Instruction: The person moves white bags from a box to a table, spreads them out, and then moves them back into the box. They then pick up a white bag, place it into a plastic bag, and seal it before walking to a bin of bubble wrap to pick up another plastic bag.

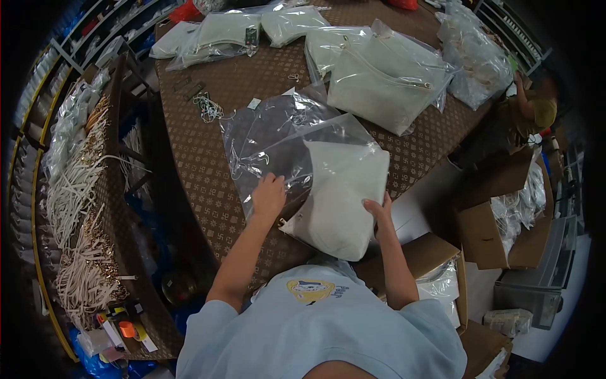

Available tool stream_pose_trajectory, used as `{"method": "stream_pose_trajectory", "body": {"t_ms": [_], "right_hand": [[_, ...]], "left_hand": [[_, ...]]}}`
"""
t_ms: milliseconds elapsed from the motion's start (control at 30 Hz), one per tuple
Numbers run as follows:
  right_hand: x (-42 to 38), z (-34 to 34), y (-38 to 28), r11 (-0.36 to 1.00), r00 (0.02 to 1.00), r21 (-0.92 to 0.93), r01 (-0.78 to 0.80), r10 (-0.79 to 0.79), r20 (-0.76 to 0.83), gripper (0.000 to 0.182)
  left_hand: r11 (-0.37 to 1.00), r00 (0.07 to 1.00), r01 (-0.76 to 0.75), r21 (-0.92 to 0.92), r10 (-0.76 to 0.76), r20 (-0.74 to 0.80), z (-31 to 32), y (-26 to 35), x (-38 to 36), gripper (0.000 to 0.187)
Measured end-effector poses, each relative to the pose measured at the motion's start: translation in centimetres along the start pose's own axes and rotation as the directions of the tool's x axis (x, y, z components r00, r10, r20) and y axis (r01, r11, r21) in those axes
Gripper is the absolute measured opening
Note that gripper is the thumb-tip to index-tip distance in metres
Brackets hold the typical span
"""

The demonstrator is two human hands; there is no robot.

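A white bag (344, 196) lies at the front edge of the brown patterned table, its upper part inside or under a clear plastic sleeve (287, 151). My right hand (380, 211) grips the bag's right edge, thumb on top and fingers underneath. On the left, my left hand (269, 194) rests on the clear plastic, its fingers bent; whether they pinch the film is too small to tell. A metal clasp (283, 221) shows at the bag's lower left corner. More clear sleeves lie flat beneath.
Wrapped white bags (385, 82) cover the table's far side. Tags with strings (208, 107) lie at left. Straps hang over a rack (113, 189) on the left. Open cardboard boxes (480, 230) stand at right, and another person (536, 107) is at the far right.
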State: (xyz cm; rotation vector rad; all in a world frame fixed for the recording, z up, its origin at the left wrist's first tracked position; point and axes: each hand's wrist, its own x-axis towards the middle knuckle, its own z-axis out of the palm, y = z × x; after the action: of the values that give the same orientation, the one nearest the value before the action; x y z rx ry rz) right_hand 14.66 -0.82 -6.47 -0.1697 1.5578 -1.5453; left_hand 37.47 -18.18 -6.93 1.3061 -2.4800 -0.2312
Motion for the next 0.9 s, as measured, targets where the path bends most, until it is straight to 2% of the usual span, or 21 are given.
{"method": "stream_pose_trajectory", "body": {"t_ms": [67, 133, 200, 333, 367, 400, 467, 500, 533, 633, 667, 700, 733, 800, 833, 900], "right_hand": [[-2.2, -2.4, -1.4, 0.998, 0.999, 0.041, 0.038, -0.036, -0.04, 0.092], [-4.4, -6.7, -2.6, 0.988, 0.985, 0.017, 0.155, -0.154, -0.081, 0.084], [-8.5, -7.8, -6.1, 0.986, 0.985, 0.065, 0.15, -0.144, -0.095, 0.063], [-10.3, -9.4, -6.8, 0.974, 0.988, 0.167, 0.154, -0.155, -0.007, 0.056], [-8.2, -10.0, -4.5, 0.906, 0.947, 0.417, 0.067, -0.19, 0.261, 0.057], [-5.9, -10.5, -2.3, 0.789, 0.825, 0.609, -0.086, -0.286, 0.488, 0.057], [-5.6, -8.5, -3.0, 0.635, 0.64, 0.721, -0.278, -0.438, 0.632, 0.057], [-7.4, -4.6, -5.8, 0.922, 0.87, 0.377, -0.087, -0.114, 0.48, 0.065], [-8.2, -2.2, -7.5, 0.992, 0.989, -0.106, -0.068, 0.081, 0.12, 0.073], [-6.8, -0.8, -7.4, 0.982, 0.963, -0.144, -0.123, 0.153, 0.222, 0.077], [-6.3, -0.1, -7.1, 0.983, 0.962, -0.141, -0.118, 0.148, 0.227, 0.077], [-5.9, 0.6, -6.8, 0.972, 0.951, -0.21, -0.104, 0.159, 0.265, 0.079], [-5.5, 1.3, -6.4, 0.956, 0.937, -0.281, -0.088, 0.175, 0.301, 0.082], [-4.0, 2.9, -5.4, 0.959, 0.915, -0.268, -0.089, 0.186, 0.359, 0.083], [-3.2, 3.8, -5.1, 0.964, 0.89, -0.248, -0.092, 0.191, 0.415, 0.083], [-1.8, 5.9, -4.7, 0.958, 0.847, -0.264, -0.111, 0.23, 0.479, 0.082]], "left_hand": [[0.999, 0.998, 0.035, -0.015, -0.036, -0.06, -1.1, -0.3, 1.0, 0.018], [0.996, 0.99, 0.077, -0.039, -0.081, -0.114, -2.0, -0.5, 1.9, 0.016], [0.999, 0.984, 0.024, -0.048, -0.032, -0.173, -2.7, -0.8, 2.5, 0.016], [0.998, 0.99, -0.045, -0.047, 0.038, -0.133, -3.8, 2.3, 4.1, 0.018], [0.997, 0.995, -0.059, -0.039, 0.056, -0.082, -4.2, 3.3, 4.5, 0.02], [0.997, 0.997, -0.076, -0.03, 0.075, -0.031, -4.4, 3.9, 4.8, 0.021], [0.995, 0.993, -0.093, -0.046, 0.09, -0.07, -4.4, 3.7, 5.3, 0.021], [0.994, 0.99, -0.095, -0.059, 0.088, -0.112, -4.6, 3.3, 5.5, 0.021], [0.993, 0.989, -0.1, -0.057, 0.093, -0.119, -5.0, 2.9, 5.4, 0.021], [0.998, 0.988, -0.042, -0.045, 0.035, -0.151, -6.4, 1.5, 5.3, 0.023], [0.996, 0.972, -0.004, -0.094, -0.018, -0.234, -6.7, 1.1, 5.5, 0.024], [0.989, 0.948, 0.031, -0.147, -0.075, -0.31, -7.0, 0.8, 5.6, 0.025], [0.989, 0.947, 0.034, -0.147, -0.079, -0.311, -7.5, 1.3, 5.4, 0.025], [0.975, 0.97, -0.192, -0.113, 0.172, -0.17, -8.3, 3.4, 4.3, 0.023], [0.977, 0.972, -0.181, -0.113, 0.161, -0.171, -7.7, 4.0, 3.6, 0.023], [0.882, 0.897, -0.424, -0.203, 0.378, -0.229, -6.3, 4.5, 2.2, 0.021]]}}
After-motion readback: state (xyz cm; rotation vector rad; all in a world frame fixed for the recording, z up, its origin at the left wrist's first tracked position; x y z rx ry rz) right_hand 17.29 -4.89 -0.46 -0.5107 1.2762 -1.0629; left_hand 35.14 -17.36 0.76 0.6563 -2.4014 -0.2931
